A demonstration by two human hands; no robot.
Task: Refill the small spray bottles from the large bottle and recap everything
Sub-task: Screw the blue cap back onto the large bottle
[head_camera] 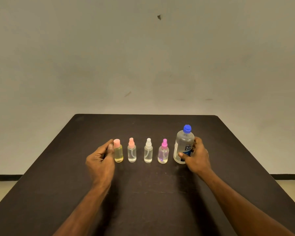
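Note:
Several small bottles stand upright in a row across the dark table (143, 193). From the left: a yellowish bottle with a pink cap (118, 151), a clear spray bottle with a peach nozzle (131, 153), a clear one with a white nozzle (148, 153), and a clear one with a magenta nozzle (163, 154). At the right end stands the large clear bottle with a blue cap (183, 143). My right hand (195, 155) wraps around its lower body. My left hand (101, 159) rests beside the yellowish bottle, thumb touching its side, fingers loosely curled.
A pale wall rises behind the table's far edge (146, 114). Light floor shows past the table's left and right sides. All caps and nozzles sit on their bottles.

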